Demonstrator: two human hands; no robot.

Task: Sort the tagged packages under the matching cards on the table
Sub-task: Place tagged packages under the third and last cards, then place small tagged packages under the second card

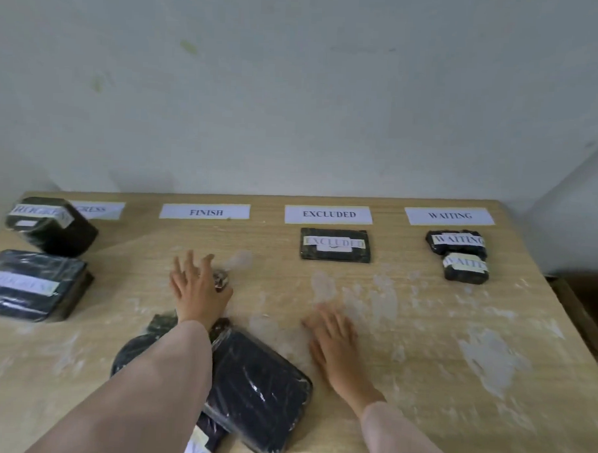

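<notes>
Four white cards lie along the table's far edge: a partly hidden PROGRESS card (98, 210), FINISH (205, 211), EXCLUDED (328, 214) and WAITING (449, 215). My left hand (195, 288) reaches below the FINISH card with fingers spread; a small dark package (222, 280) peeks out at its thumb side. My right hand (335, 349) rests flat on the table, holding nothing. A large dark wrapped package (259, 392) lies under my left forearm, on top of other packages (132, 354). One of these shows a white tag (198, 444).
Two PROGRESS-tagged packages (52, 226) (31, 286) sit at the left. An EXCLUDED-tagged package (335, 245) lies under its card. Two WAITING-tagged packages (456, 242) (465, 268) lie under theirs. The wooden table (456, 333) has white smears; a wall stands behind it.
</notes>
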